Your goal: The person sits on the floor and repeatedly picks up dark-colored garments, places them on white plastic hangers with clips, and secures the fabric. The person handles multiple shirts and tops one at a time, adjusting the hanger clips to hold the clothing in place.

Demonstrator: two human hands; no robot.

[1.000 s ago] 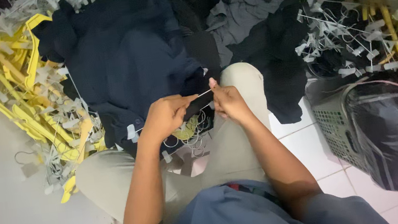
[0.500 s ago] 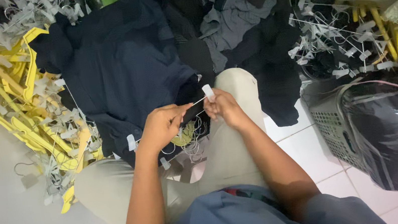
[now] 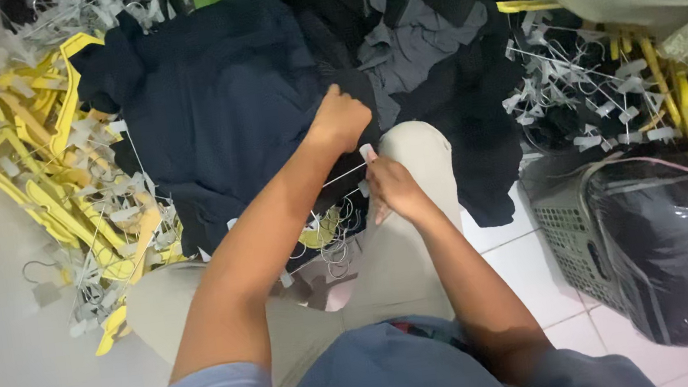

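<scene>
Pinching a thin white hanger [image 3: 346, 173] over our knee, right hand [image 3: 391, 186] fingers closed on its clip, left hand [image 3: 341, 118] fisted on dark garment [image 3: 220, 112]; grey basket [image 3: 581, 239] holds black bag [image 3: 673, 240].

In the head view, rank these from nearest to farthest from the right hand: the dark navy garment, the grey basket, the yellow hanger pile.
From the right hand:
1. Dark navy garment, just ahead, to its left.
2. Grey basket, on the right, on the floor.
3. Yellow hanger pile, far left.
</scene>
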